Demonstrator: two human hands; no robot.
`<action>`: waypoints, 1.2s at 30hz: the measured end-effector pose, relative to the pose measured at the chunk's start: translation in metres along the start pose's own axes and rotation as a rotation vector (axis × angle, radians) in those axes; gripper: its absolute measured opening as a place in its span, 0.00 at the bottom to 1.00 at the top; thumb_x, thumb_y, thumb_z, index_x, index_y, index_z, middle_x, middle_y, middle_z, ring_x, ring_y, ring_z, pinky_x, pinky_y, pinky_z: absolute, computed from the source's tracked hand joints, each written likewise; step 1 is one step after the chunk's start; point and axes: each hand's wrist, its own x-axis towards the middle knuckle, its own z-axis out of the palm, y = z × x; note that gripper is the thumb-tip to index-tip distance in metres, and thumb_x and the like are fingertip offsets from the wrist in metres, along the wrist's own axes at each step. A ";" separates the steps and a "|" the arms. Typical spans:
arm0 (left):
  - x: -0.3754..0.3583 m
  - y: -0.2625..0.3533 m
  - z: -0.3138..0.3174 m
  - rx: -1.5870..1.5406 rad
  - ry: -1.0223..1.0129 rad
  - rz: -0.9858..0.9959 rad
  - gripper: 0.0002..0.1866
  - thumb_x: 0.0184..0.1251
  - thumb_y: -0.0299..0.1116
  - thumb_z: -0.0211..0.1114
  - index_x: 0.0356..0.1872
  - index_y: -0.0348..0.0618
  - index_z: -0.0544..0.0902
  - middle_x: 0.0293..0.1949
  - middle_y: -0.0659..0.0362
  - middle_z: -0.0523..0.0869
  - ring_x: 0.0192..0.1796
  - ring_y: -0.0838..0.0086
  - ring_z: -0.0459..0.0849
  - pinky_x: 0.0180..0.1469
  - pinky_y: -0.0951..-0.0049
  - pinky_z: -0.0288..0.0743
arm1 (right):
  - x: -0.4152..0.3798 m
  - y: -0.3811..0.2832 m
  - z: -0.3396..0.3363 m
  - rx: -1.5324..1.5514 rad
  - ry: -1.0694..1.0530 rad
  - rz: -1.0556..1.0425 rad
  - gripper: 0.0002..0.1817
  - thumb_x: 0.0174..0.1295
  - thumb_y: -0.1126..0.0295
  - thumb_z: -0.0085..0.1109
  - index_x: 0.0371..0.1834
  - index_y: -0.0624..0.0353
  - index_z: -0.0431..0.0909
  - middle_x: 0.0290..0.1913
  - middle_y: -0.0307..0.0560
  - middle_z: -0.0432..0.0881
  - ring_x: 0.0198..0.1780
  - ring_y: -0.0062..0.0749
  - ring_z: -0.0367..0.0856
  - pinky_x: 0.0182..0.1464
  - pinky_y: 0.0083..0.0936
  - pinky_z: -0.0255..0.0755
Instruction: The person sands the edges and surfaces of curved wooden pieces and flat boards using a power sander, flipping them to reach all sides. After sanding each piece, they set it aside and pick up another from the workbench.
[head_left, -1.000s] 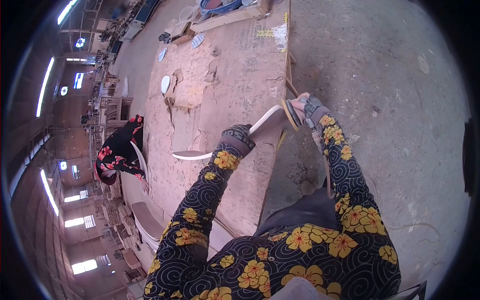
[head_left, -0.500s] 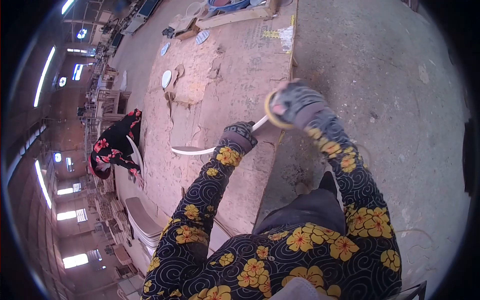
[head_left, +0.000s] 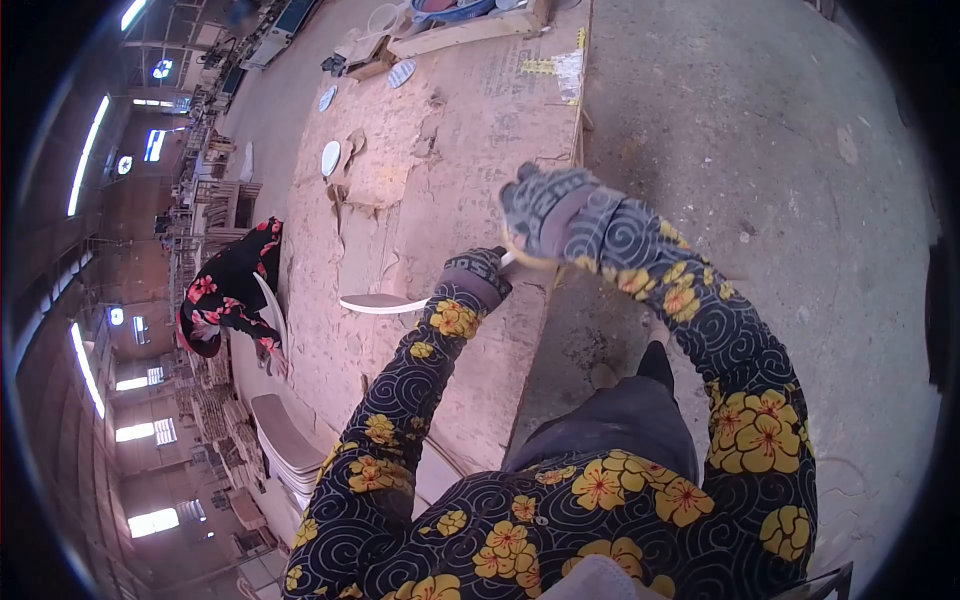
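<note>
My left hand (head_left: 478, 272), in a dark patterned glove, is closed around a curved wooden panel (head_left: 383, 304) with a white edge. The panel's left end sticks out past my wrist, and a short bit of its other end shows beyond my fingers. At that end my gloved right hand (head_left: 545, 208) is bent over a round, yellow-edged thing (head_left: 532, 262), mostly hidden under the palm. Motion blurs this hand. Whether the yellow-edged piece touches the panel cannot be made out.
The worn worktable (head_left: 460, 130) carries white discs (head_left: 331, 158) and a wooden tray (head_left: 470, 32) with a blue basin (head_left: 455, 10). Across from me a person (head_left: 235, 290) bends over a curved piece. Stacked curved panels (head_left: 285, 440) stand at the left.
My right hand has swung left and rotated over the panel's end, carrying the yellow-edged thing closer to my left hand. My left hand and the panel have barely moved.
</note>
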 end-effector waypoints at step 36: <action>-0.012 0.007 0.023 -0.102 0.159 0.016 0.18 0.62 0.45 0.69 0.42 0.40 0.86 0.34 0.47 0.88 0.37 0.50 0.87 0.43 0.53 0.81 | -0.042 0.118 0.149 1.431 0.161 0.395 0.23 0.54 0.53 0.78 0.46 0.50 0.79 0.42 0.41 0.82 0.47 0.28 0.80 0.50 0.28 0.73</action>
